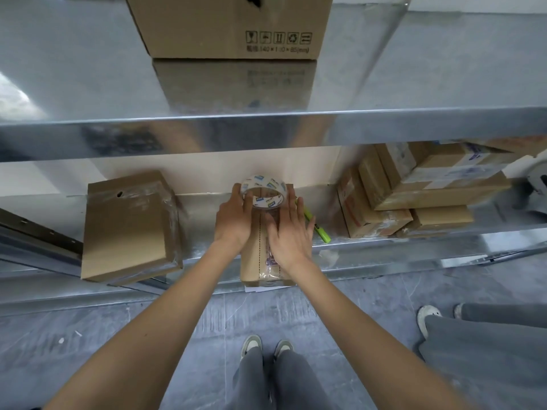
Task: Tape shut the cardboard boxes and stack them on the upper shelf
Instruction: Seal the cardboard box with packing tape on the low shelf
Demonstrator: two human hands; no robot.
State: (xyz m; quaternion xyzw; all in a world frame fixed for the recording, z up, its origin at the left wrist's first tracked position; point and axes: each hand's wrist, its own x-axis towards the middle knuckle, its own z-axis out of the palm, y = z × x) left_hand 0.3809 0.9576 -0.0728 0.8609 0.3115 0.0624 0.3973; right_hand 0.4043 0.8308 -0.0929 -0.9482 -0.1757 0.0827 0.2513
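Observation:
A small cardboard box [257, 263] lies on the lower metal shelf [370, 247], straight ahead of me. My left hand [232, 218] grips a roll of clear tape [264, 194] at the box's far end. A strip of tape runs back along the box top. My right hand [288, 235] lies flat with spread fingers on that strip. Clear tape wraps the near end of the box. On the upper shelf [88, 93] stands a closed cardboard box [231, 28] with printed handling symbols.
A larger taped box [127, 229] lies to the left on the lower shelf. Several stacked boxes [420, 190] fill the right side. A green cutter [318, 226] lies just right of my hands. Another person's legs [473, 335] stand at the right on the floor.

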